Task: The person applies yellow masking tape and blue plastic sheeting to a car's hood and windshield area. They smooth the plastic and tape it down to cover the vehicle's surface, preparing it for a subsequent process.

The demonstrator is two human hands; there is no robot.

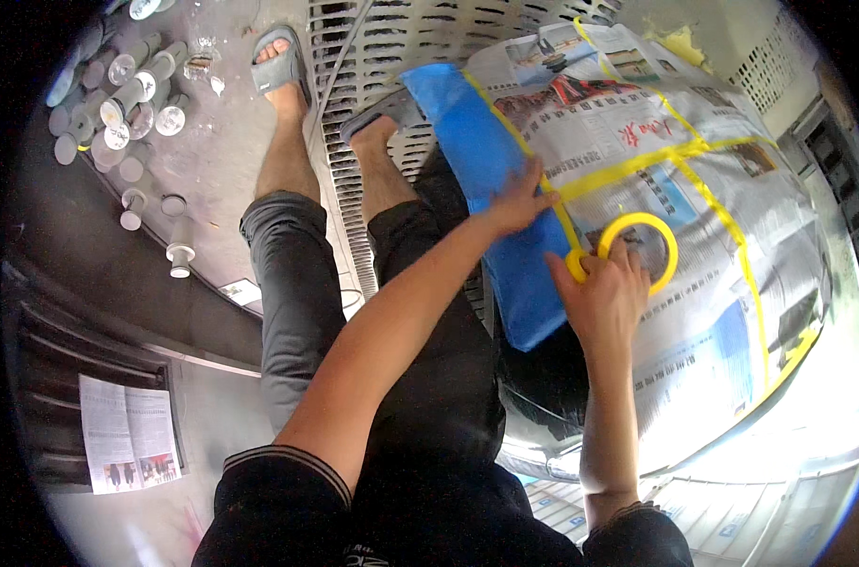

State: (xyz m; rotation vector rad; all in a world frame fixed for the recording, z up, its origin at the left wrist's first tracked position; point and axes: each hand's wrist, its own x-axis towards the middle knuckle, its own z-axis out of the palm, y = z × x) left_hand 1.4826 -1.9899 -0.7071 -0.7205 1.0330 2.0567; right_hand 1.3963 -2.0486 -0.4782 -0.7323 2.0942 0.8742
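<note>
In my right hand (607,298) is a roll of yellow tape (673,248), its ring standing out past my closed fingers. My left hand (521,201), slightly blurred, lies with its fingers apart on the yellow tape strip (571,236) along the edge of a blue sheet (481,156). That strip runs between the blue sheet and newspaper sheets (604,142) covering a large rounded object. More yellow tape lines (731,222) cross the newspaper where sheets meet. What lies under the paper is hidden.
Several pale cylindrical pieces (127,99) lie in a heap on the floor at the far left. A slotted grating (340,142) runs beside my sandalled feet (280,61). A printed sheet (130,435) hangs at the lower left. A perforated panel (765,66) stands at the far right.
</note>
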